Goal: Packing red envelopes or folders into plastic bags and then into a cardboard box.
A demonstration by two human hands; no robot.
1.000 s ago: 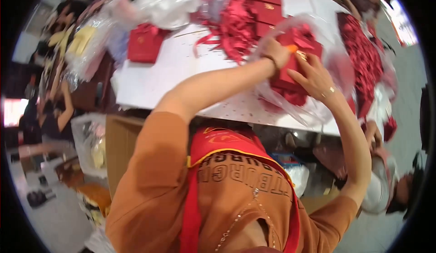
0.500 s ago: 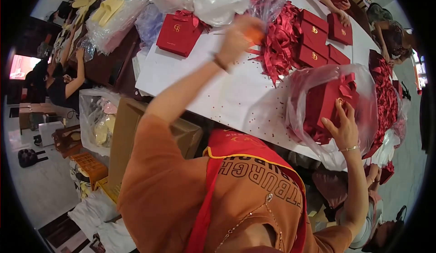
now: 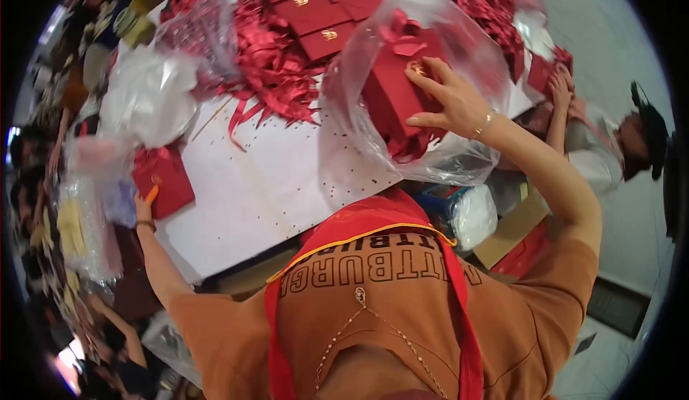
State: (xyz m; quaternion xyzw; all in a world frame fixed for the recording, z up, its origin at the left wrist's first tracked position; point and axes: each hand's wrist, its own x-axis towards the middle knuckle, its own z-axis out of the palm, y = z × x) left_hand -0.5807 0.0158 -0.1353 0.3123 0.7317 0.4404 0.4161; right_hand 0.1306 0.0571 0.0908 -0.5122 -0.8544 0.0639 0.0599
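My right hand (image 3: 452, 102) reaches into a clear plastic bag (image 3: 344, 77) on the table and grips a red gift box (image 3: 395, 102) with a red ribbon bow. Its thumb and fingers are spaced along the box's side; more red shows beneath. At the table's left end my left hand (image 3: 145, 210) closes on the edge of a red gift bag (image 3: 176, 184) topped with a ribbon. Something orange (image 3: 152, 194) is at its thumb, over the red surface; whether it is a finger cover or a tool I cannot make out.
Red boxes (image 3: 305, 12) with gold emblems lie beyond a heap of red ribbons (image 3: 276, 62) on the white table (image 3: 251, 177). White plastic bags (image 3: 147, 95) are piled at left. More ribbons (image 3: 481, 5) lie at far right, near another person's hand (image 3: 560, 87).
My left hand has swung from above the table's middle to the red gift bag at the left. The view has turned. My right hand stays on the box inside the plastic bag.
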